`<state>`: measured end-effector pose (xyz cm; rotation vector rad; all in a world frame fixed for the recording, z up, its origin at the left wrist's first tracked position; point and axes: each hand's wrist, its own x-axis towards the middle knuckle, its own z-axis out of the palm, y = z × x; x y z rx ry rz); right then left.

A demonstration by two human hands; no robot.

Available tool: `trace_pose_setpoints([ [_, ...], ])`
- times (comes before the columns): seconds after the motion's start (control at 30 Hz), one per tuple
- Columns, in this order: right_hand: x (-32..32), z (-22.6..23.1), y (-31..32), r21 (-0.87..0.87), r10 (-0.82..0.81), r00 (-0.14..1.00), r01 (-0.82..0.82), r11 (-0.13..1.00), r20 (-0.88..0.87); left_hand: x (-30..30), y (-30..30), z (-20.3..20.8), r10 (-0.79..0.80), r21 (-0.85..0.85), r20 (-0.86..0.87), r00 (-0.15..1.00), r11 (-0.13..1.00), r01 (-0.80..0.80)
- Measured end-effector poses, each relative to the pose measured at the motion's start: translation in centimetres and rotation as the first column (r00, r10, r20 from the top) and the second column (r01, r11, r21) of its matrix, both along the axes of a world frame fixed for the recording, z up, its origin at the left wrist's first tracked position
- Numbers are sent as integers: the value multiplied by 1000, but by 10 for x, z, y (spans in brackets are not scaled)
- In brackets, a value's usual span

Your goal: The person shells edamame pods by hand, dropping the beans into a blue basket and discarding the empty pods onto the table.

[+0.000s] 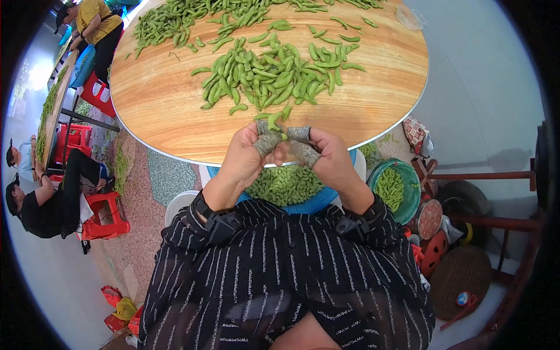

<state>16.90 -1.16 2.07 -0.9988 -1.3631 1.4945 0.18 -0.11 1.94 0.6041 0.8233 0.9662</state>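
My left hand [240, 153] pinches a green soybean pod [273, 121] over the near edge of the round wooden table [160, 111]. My right hand [333, 156] meets it from the other side, thumb and finger drawn together by the pod's lower end; motion blurs its thumb, and what it grips is hidden. Grey wrapping covers the thumb and forefinger of both hands. Just beyond them lies a loose heap of pods [265, 73]. Below my hands, a blue basin [309, 207] holds many shelled green beans [283, 184].
A larger pile of pods [169, 26] covers the table's far side, with a clear plastic cup [410, 18] at far right. A green basket of pods [392, 189] stands right of me, a white bucket [179, 204] left. Several people sit at another table, near red stools [105, 216].
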Motion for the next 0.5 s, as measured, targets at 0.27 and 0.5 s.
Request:
trace_pose_setpoints([
  [0.27, -9, 3, -3, -34, 30, 994, -34, 999, -109, -1, -5, 12, 6, 226, -360, 933, 971, 81],
  [0.5, -6, 7, -2, -46, 19, 995, -24, 999, -94, -6, -2, 9, -11, 264, -295, 956, 960, 93],
])
